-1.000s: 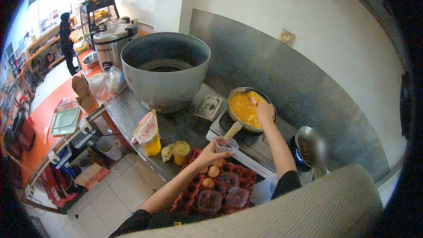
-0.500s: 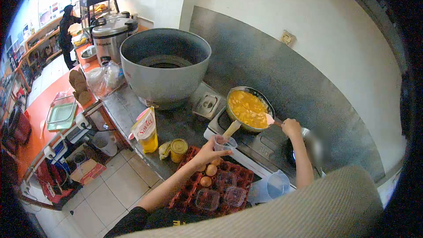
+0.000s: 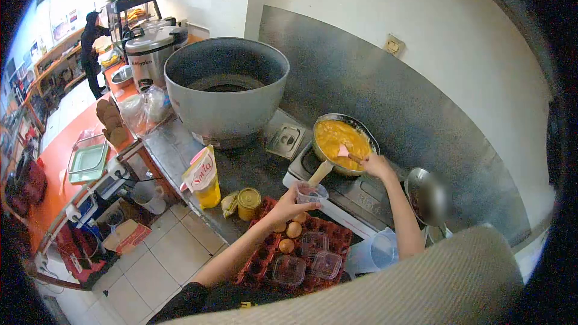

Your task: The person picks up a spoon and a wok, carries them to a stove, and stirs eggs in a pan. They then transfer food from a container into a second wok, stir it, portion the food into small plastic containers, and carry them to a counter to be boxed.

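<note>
My right hand (image 3: 379,167) is closed around the handle of a pink-headed spatula (image 3: 344,151). The spatula's head rests in a yellow egg-like mixture (image 3: 337,134) inside a frying pan (image 3: 377,146) on the stove. My left hand (image 3: 293,204) grips a small clear plastic cup (image 3: 313,192), right by the end of the pan's pale handle (image 3: 321,173). Below that hand, a red egg tray (image 3: 256,265) carries several brown eggs (image 3: 294,230) and clear plastic lids or containers (image 3: 289,270).
An oil pouch (image 3: 205,180) and a gold can (image 3: 248,203) stand left of the tray. A big grey pot (image 3: 226,108) is behind them. At right are a clear jug (image 3: 383,248) and another pan (image 3: 416,183). A person (image 3: 91,54) stands far back.
My right hand has moved left and slightly up, carrying the spatula from the pan's right rim toward its middle. My left hand still holds the cup in nearly the same place.
</note>
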Available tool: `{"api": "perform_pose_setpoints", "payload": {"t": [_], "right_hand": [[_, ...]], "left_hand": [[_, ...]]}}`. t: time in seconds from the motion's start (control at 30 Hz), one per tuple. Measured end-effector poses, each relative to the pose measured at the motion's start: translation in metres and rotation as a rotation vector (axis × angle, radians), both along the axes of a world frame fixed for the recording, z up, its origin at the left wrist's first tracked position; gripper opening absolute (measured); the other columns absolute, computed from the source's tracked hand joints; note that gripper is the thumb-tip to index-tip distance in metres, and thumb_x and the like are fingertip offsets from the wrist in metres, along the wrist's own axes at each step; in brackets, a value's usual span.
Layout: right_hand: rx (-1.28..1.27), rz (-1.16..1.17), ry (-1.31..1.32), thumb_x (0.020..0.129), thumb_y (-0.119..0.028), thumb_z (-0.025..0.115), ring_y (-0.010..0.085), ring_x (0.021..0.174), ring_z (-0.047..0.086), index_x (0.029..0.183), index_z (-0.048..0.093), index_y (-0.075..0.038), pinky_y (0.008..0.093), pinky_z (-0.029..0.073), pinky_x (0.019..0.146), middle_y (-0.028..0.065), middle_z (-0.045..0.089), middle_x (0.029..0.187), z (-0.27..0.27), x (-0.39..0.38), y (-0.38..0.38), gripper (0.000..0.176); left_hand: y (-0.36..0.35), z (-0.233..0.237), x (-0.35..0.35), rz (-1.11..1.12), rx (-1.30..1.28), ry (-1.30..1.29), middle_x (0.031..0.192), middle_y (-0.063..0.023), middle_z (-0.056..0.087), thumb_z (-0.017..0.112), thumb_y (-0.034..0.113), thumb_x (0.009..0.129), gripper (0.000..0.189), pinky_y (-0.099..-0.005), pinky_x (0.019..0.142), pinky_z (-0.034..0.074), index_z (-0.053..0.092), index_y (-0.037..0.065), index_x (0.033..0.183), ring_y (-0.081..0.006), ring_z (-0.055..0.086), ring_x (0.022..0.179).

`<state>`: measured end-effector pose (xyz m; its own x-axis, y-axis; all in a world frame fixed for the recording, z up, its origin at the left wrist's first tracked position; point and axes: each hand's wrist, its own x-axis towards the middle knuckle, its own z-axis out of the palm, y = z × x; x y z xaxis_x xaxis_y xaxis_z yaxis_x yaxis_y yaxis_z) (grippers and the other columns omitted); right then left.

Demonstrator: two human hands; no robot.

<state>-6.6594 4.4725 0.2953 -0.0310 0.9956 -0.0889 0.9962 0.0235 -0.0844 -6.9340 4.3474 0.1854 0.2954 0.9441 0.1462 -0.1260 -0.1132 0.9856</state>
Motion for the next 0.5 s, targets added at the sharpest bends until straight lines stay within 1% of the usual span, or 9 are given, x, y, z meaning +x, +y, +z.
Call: {"api": "perform_pose_setpoints", "payload": {"t": [0.07, 0.17, 0.27, 0.37, 0.47, 0.5], "right_hand": [[0.093, 0.089, -0.036, 0.081, -0.03, 0.057, 0.0317, 0.084, 0.065, 0.099, 0.066, -0.007, 0.0397, 0.05, 0.076, 0.0188, 0.066, 0.091, -0.011, 0.004, 0.015, 0.031], [0.147, 0.061, 0.1, 0.08, -0.03, 0.06, 0.0337, 0.085, 0.064, 0.098, 0.067, -0.008, 0.0413, 0.05, 0.077, 0.0189, 0.065, 0.091, 0.015, -0.02, -0.009, 0.029], [0.141, 0.166, 0.141, 0.079, -0.029, 0.061, 0.0346, 0.086, 0.063, 0.1, 0.066, -0.009, 0.0431, 0.05, 0.078, 0.0186, 0.065, 0.09, 0.017, -0.031, -0.024, 0.03], [0.107, 0.103, 0.11, 0.08, -0.026, 0.061, 0.0347, 0.084, 0.063, 0.097, 0.065, -0.01, 0.0441, 0.05, 0.075, 0.0174, 0.066, 0.089, 0.002, -0.028, -0.04, 0.024], [0.131, 0.076, 0.037, 0.079, -0.025, 0.062, 0.0356, 0.085, 0.063, 0.101, 0.064, -0.011, 0.0452, 0.05, 0.075, 0.0182, 0.065, 0.092, -0.006, -0.016, -0.047, 0.026], [0.163, 0.066, 0.024, 0.079, -0.025, 0.062, 0.0357, 0.084, 0.063, 0.1, 0.064, -0.011, 0.0454, 0.05, 0.075, 0.0185, 0.065, 0.091, -0.012, -0.008, -0.047, 0.025]], "left_hand": [[-0.008, 0.014, -0.002, -0.015, -0.06, -0.035, 0.122, -0.0153, 0.051, 0.078, 0.032, 0.072, 0.074, -0.0333, 0.095, 0.04, 0.038, -0.001, 0.124, -0.0207, 0.05, 0.11], [-0.009, 0.015, -0.003, -0.031, -0.087, -0.064, 0.121, -0.015, 0.051, 0.077, 0.031, 0.073, 0.073, -0.0331, 0.094, 0.04, 0.037, -0.001, 0.125, -0.0209, 0.05, 0.11], [-0.006, 0.009, -0.002, -0.066, -0.047, -0.109, 0.121, -0.0148, 0.05, 0.077, 0.03, 0.073, 0.073, -0.0329, 0.095, 0.04, 0.037, 0.0, 0.125, -0.0209, 0.05, 0.111], [-0.004, 0.004, -0.001, -0.057, -0.047, -0.106, 0.121, -0.0148, 0.05, 0.077, 0.03, 0.073, 0.073, -0.0332, 0.095, 0.04, 0.037, 0.0, 0.126, -0.0212, 0.049, 0.112], [-0.002, 0.005, -0.002, -0.053, -0.057, -0.045, 0.122, -0.0149, 0.049, 0.077, 0.031, 0.072, 0.075, -0.0333, 0.096, 0.039, 0.036, -0.001, 0.126, -0.0219, 0.049, 0.113], [-0.003, 0.005, -0.001, -0.049, -0.049, -0.066, 0.122, -0.0148, 0.05, 0.077, 0.032, 0.072, 0.075, -0.0334, 0.097, 0.038, 0.036, 0.0, 0.126, -0.022, 0.049, 0.113]]}}
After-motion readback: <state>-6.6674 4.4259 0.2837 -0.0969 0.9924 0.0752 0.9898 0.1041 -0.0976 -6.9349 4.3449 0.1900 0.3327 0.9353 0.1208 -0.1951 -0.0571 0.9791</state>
